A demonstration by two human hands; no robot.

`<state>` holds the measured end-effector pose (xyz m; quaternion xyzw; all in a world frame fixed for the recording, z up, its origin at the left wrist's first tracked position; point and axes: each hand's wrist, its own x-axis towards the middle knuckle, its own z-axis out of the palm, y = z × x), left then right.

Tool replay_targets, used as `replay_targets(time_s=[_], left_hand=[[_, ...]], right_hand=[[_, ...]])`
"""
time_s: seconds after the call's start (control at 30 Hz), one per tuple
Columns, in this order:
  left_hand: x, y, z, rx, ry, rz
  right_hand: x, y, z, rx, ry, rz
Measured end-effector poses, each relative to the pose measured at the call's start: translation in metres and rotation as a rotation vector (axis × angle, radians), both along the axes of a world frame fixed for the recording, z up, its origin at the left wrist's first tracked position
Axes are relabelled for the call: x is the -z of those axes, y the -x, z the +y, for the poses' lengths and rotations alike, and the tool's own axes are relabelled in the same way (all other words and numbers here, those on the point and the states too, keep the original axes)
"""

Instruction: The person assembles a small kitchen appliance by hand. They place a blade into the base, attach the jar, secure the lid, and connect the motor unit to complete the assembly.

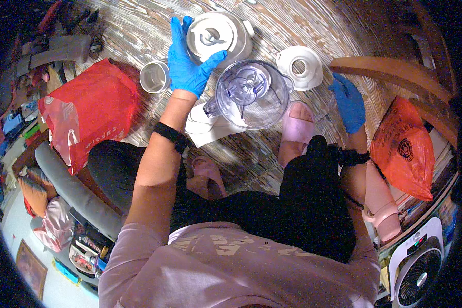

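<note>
While my left hand (189,60) in its blue glove lies spread flat, fingers apart, against the side of the white round appliance base (218,36) on the wooden floor (138,25), I can see that base sitting just ahead of the fingertips, its top facing up with a curved knob in the middle. Thumb side of that hand, touching distance, stands the clear blender jug (251,95), open mouth up, blades visible at the bottom, resting on a white sheet (205,131). On the other side of my left hand, just beside the knuckles, sits a small metal cup (154,77). My right hand (349,100), gloved blue too, hangs low near the floor, fingers loosely together and curled; I cannot tell whether it holds anything. Just ahead of it lies a white ring-shaped lid (300,66). Further out: a red plastic bag (95,110) beyond my left wrist, an orange bag (405,149) outside my right forearm.
</note>
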<state>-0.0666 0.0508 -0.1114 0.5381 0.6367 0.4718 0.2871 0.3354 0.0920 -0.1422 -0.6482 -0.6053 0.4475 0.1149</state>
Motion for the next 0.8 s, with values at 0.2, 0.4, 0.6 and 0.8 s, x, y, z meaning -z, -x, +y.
replay_targets(time_s=[0.2,0.4,0.6,0.8], left_hand=[[-0.002,0.0,0.002,-0.039,-0.017,-0.078],[0.001,-0.001,0.002,-0.074,-0.028,-0.068],[0.004,-0.001,0.002,-0.092,-0.037,-0.011],[0.0,-0.003,0.002,-0.101,-0.037,0.063]], right_hand=[[-0.008,0.001,-0.004,0.022,0.02,-0.003],[-0.007,-0.002,-0.005,0.015,0.039,-0.001],[-0.007,0.0,-0.002,-0.011,0.021,-0.048],[-0.014,0.003,-0.005,-0.004,0.045,-0.039]])
